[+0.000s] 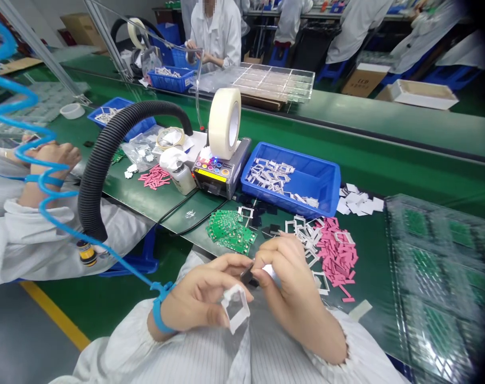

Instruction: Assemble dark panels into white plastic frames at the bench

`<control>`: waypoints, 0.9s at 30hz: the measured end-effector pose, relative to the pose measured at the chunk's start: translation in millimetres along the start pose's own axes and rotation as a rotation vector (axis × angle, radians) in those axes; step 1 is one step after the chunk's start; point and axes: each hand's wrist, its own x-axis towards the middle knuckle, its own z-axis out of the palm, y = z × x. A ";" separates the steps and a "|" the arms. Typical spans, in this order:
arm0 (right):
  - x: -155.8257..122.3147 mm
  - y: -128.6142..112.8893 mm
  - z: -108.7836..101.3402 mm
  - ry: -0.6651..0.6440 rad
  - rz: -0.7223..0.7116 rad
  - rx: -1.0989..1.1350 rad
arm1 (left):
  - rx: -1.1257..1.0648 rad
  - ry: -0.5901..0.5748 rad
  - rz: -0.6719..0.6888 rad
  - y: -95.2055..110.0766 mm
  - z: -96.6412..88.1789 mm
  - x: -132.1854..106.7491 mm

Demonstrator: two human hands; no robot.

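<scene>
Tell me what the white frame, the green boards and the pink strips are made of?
The white frame in the left hand looks like matte foam or soft plastic, with thick, plain edges. The green boards look like glossy circuit board, with shiny metal-looking spots. The pink strips look like matte rubber or foam, but I can't be sure.

Below the blue plastic tray [290, 178], the circuit boards [229, 231] are green, the strips [336, 256] pink. The frame [241, 306] is white.
</scene>
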 end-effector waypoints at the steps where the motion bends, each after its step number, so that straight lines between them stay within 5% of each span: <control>1: -2.8 2.7 -0.4 -0.036 0.020 0.049 | -0.070 0.051 -0.028 -2.4 -0.9 1.8; 5: -24.1 31.9 11.4 -0.155 0.240 0.067 | -0.371 0.241 -0.055 -10.1 -8.7 9.6; 11: -44.5 67.3 28.9 -0.126 0.384 -0.144 | -0.603 0.143 -0.141 -13.6 -10.8 14.8; 16: -17.8 37.6 -3.4 -0.047 0.125 0.231 | -0.652 0.014 -0.202 -11.8 0.7 14.1; 22: -5.4 29.5 -10.8 -0.059 -0.057 0.154 | -0.668 -0.056 -0.213 -7.7 1.7 11.3; 27: 2.4 35.8 -25.3 0.017 -0.216 0.008 | -0.675 -0.127 -0.422 -12.9 -13.5 12.3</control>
